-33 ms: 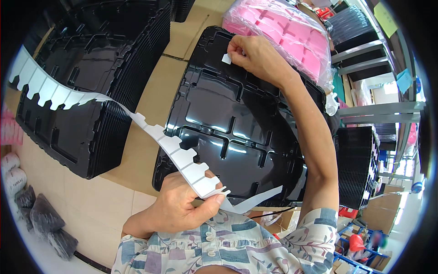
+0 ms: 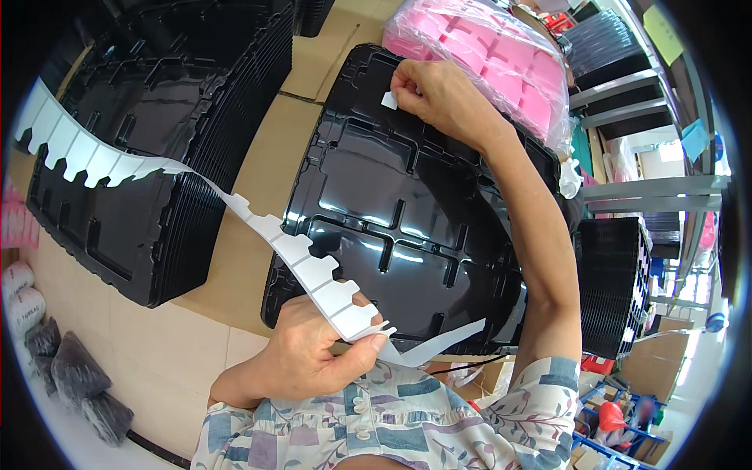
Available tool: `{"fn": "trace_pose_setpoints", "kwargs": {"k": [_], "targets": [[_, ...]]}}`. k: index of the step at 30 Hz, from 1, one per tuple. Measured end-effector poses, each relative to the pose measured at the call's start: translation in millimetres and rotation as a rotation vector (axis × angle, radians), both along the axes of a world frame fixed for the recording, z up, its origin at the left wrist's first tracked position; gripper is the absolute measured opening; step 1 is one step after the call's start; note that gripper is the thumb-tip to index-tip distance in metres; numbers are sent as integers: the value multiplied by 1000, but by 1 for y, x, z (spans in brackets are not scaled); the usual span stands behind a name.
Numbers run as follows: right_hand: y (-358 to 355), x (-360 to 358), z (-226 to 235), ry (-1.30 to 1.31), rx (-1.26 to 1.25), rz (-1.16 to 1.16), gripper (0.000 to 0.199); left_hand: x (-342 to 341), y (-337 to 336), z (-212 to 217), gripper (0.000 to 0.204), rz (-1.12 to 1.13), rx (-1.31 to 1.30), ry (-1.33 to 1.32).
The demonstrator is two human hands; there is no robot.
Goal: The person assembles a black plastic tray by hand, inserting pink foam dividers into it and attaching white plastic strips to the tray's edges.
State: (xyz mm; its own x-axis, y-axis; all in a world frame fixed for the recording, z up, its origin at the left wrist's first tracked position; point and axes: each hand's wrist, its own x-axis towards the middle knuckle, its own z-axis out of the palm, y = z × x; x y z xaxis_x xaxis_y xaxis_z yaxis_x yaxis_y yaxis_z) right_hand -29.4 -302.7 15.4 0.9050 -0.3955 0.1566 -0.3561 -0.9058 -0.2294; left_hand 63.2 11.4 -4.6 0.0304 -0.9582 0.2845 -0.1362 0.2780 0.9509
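From where I stand, the person leans over a glossy black moulded plastic tray (image 2: pixel 352 184), and everything else lies around it. Near the tray's far edge, towards its left corner, sits a small white label (image 2: pixel 388 100); the right hand (image 2: pixel 423 90) is bunched over it, thumb and forefinger closed on its edge, though I can't tell how much of it is stuck down. At the tray's near edge the left hand (image 2: pixel 313 352) grips a long strip of white labels (image 2: pixel 313 270) between thumb and fingers, a loose tail of backing paper (image 2: pixel 446 342) trailing off to the right over that edge. The strip runs away across the tray's left side and over the tray stack (image 2: pixel 184 235) to its left; beyond the tray's far right lie pink pieces in clear plastic (image 2: pixel 505 59). To my eye, the label could go on crooked or wrinkled if the fingers let one corner touch first, since they hide part of it. The strip might also snag on the stack's ridged corner, and a tug there could twist it or pull it from the left hand.
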Motion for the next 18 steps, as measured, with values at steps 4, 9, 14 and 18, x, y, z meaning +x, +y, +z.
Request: {"fn": "trace_pose_setpoints", "kwargs": {"k": [4,9,14,18], "targets": [[7,6,6,41,-87,-11,13,-2,1,4,9,30,43,91],[11,6,-1,6,-287,37,12,-1,-1,2,9,22,26,87],[10,8,2,40,-204,46,12,3,1,-1,17,-47,-19,31],[15,7,-1,-19,-277,187,11,1,-1,1,9,5,2,65]]}}
